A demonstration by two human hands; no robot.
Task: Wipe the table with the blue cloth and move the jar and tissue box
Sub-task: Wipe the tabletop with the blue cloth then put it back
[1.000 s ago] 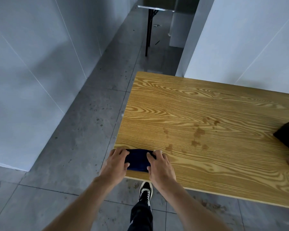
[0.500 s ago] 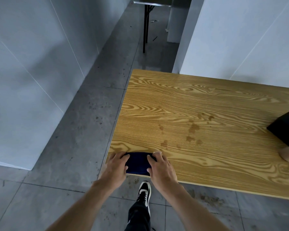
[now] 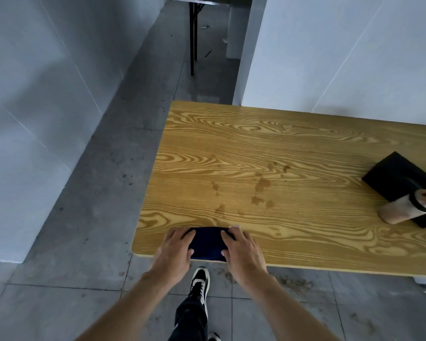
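Nearest the person, a dark trouser leg and a black-and-white shoe (image 3: 200,283) stood on the grey tiled floor (image 3: 59,303), just below the worktop's near edge. On that edge of the wooden worktop (image 3: 293,153) lay the folded blue cloth (image 3: 207,243). The left hand (image 3: 176,247) rested on the cloth's left end and the right hand (image 3: 242,247) on its right end, fingers of both spread fairly flat and pressing it down rather than curled round it. Beyond the cloth, toward the middle of the worktop, sat a scatter of brownish stains (image 3: 262,184). Far to the cloth's right, near the picture's edge, a black tissue box (image 3: 399,177) lay on the worktop with a jar (image 3: 408,209) on its side touching it. Past the worktop stood white walls (image 3: 342,50) and a dark table leg (image 3: 192,38).
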